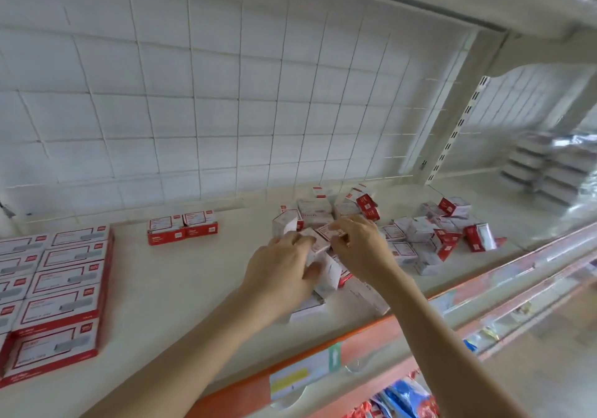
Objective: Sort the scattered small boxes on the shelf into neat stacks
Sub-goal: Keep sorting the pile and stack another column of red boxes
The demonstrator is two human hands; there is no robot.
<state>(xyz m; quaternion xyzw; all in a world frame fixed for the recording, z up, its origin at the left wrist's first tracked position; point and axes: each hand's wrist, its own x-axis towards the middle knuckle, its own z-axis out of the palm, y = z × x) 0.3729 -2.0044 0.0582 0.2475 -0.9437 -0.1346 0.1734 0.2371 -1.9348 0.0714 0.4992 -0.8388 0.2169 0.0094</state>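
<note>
Your left hand point(284, 266) and right hand point(363, 245) gripped small boxes point(331, 233) at mid-frame, fingers point(350, 224) curled; a slack squeeze could have scattered them.

a person's two forearms, bare from the view's lower edge to the wrists: the left forearm point(193, 350) fills more of the wide-angle view, the right forearm point(436, 327) shows slimmer. the left hand point(281, 272) and the right hand point(361, 246) are likewise uncovered, backs and knuckles to the camera, fingers point(350, 224) slender. blur softens the fingertips; nails cannot be made out.
</note>
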